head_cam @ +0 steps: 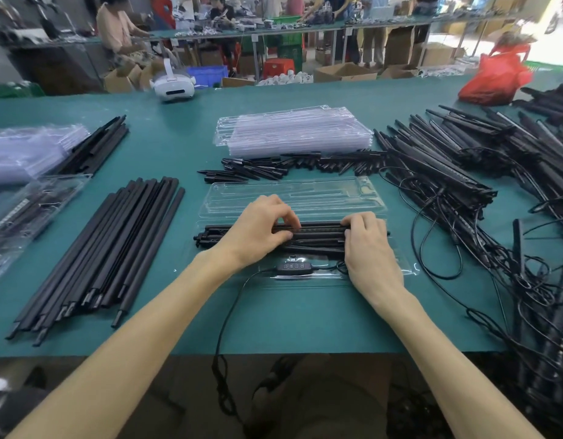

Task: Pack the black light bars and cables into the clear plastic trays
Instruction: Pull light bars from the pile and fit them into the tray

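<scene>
Two grips I see: L hand point(261, 229) & R hand point(368, 248), fingers curled, clamp light bars point(318, 234) on clear tray point(308, 280), bench point(273, 321).

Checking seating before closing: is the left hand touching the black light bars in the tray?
Touching. The head view shows the left hand, fingers and thumb curled onto the black light bars lying in the clear tray.

Bare bench point(321, 321) strip nr front edge, crossed by one cable point(227, 312). Rods point(109, 248) block L side, cable tangle point(482, 242) R, tray stack point(292, 131) behind.
</scene>
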### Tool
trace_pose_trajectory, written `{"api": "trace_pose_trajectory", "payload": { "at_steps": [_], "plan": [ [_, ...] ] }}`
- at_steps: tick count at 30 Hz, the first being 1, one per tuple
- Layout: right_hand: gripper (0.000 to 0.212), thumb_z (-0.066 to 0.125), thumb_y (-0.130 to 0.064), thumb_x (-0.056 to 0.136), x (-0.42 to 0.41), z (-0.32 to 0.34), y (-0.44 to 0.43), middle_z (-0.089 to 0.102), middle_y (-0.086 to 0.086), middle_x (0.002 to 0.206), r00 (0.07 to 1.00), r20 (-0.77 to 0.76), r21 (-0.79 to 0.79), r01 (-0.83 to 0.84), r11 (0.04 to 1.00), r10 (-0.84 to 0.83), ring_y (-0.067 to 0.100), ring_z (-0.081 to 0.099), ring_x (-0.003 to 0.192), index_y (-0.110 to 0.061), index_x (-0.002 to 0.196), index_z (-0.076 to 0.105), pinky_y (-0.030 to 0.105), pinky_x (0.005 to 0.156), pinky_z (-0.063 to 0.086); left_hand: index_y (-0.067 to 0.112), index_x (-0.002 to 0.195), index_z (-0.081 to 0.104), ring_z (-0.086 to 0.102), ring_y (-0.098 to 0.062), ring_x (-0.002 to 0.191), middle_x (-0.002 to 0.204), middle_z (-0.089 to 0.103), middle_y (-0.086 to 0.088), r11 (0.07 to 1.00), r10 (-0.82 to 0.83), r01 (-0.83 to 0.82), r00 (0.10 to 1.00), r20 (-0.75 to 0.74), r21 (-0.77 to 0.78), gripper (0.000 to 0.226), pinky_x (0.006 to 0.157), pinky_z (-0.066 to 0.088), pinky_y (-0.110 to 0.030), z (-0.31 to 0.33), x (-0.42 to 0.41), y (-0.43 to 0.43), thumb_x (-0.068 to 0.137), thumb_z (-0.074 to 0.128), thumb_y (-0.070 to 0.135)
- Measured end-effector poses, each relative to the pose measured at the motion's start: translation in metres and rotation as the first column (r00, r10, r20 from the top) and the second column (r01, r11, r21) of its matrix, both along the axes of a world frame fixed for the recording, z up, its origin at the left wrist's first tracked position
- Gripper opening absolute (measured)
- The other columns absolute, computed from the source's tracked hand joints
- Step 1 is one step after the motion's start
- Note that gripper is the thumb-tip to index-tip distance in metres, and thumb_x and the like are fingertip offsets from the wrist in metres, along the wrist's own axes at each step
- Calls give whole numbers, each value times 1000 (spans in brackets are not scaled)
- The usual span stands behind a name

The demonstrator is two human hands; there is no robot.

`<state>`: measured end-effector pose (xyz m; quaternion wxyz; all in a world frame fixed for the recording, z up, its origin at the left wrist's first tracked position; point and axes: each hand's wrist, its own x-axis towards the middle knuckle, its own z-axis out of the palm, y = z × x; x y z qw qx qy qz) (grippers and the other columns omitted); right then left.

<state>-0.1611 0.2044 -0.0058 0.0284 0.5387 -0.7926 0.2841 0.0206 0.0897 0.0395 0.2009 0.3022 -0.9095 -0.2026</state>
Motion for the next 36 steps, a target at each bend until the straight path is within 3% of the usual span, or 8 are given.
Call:
{"api": "trace_pose_trajectory", "payload": {
  "at_steps": [3,5,7,10,19,23,28,36],
  "plan": [
    [28,46,2,99,1,0,-1,44,1,124,1000,-16,4,11,1000,-11,18,36,113,-12,123,50,29,74,34,17,113,67,49,-16,116,119,59,1,995,-41,37,998,-41,-88,21,107,34,-31,0,-15,13,94,70,25],
    [27,46,-1,100,0,-1,-1,45,2,125,1000,-13,1,11,1000,-11,18,36,114,-12,124,50,29,75,33,10,129,62,46,-21,132,138,56,-7,991,-78,83,996,47,-108,41,115,29,-34,-6,-28,21,97,65,35],
    [28,45,-4,100,-2,-1,-1,46,2,126,1000,21,-6,4,1000,-4,16,35,116,-11,126,51,28,77,32,6,146,48,33,-22,146,156,41,-9,987,-83,106,978,190,-117,63,122,18,-31,-16,-39,28,99,57,47],
    [26,41,-11,104,-5,0,-2,48,0,127,994,109,-35,-5,999,9,12,33,117,-12,126,54,27,81,31,7,156,29,12,-17,154,167,19,-6,988,-56,88,970,235,-124,75,126,5,-33,-26,-50,28,101,43,56],
    [30,42,3,99,-11,7,0,63,1,112,933,358,-225,41,974,44,17,55,112,-10,111,67,16,91,33,13,160,17,-5,-11,155,169,2,0,978,-7,69,953,302,-195,87,127,-2,-37,-41,-59,27,96,27,71],
    [34,39,4,98,-9,9,3,64,1,110,927,372,-252,51,966,48,16,57,109,-10,110,67,21,94,38,15,161,15,-7,-9,155,169,0,2,981,-15,75,949,314,-179,94,127,-2,-37,-39,-59,28,91,17,77],
    [37,38,9,95,-8,11,4,64,0,108,929,367,-256,51,965,48,17,58,109,-9,109,68,22,97,39,17,161,18,-7,-6,154,169,2,4,992,-19,51,962,272,-111,81,126,-4,-35,-39,-59,28,99,20,68],
    [36,37,6,95,-6,12,4,65,2,108,921,386,-253,60,966,44,19,58,109,-9,108,68,29,99,43,16,161,15,-8,-8,154,169,0,3,984,-10,66,948,319,-167,107,127,-3,-36,-40,-59,27,81,22,87]
  ]
}}
